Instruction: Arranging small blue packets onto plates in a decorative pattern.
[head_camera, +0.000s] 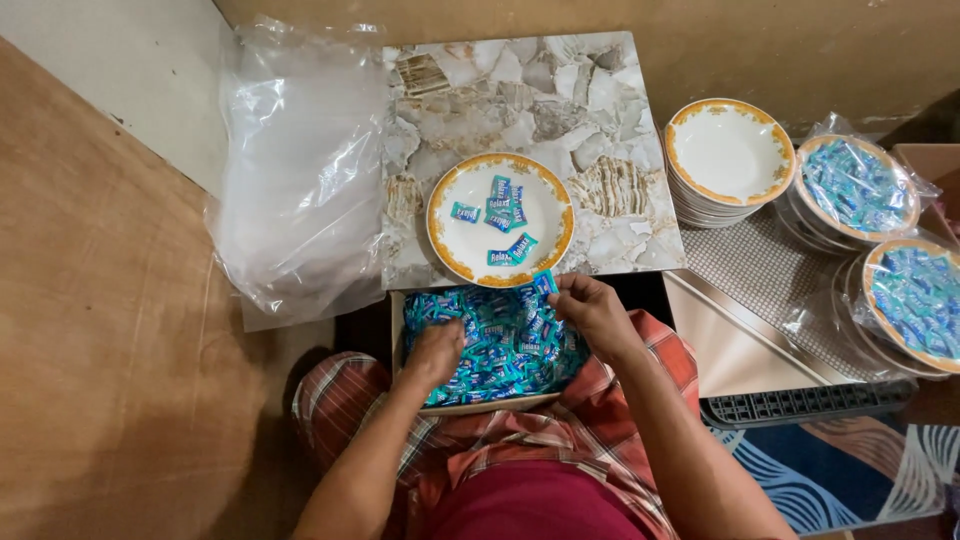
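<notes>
Seated lap, plaid cloth over the knees, nearest the lens; on it a shallow tray (478, 405) heaped with small wrapped sweets (505, 345), blue-green and glossy. All places below are taken from this tray.

Right hand (593, 312): at the tray's far right corner, fingertips pinched together on one wrapped sweet (545, 283), lifted just clear of the heap.

Left hand (436, 352): sunk into the heap on the tray's left side, fingers curled down among the wrappers; whether they grip any cannot be told.

The sweets: judged very light, small, hard-centred, with slick crinkly film wrappers that slide over one another. Best taken singly by a fingertip pinch across the body or at a twisted end; a loose scoop would likely spill some.

Plate (441, 236): just beyond the tray, round, white, glazed, orange and gold patterned rim, a few sweets lying flat in its well. Judged rigid and breakable.

Slab (560, 110): under that plate, square, polished, stone-patterned in grey and tan.

Clear plastic bag (300, 170): beyond and left of the tray, limp, crumpled, translucent.

Stack of empty plates (728, 150): beyond and right of the tray, same pattern.

Filled plates wrapped in clear film (858, 185): further right, two showing, heaped with the same sweets.
</notes>
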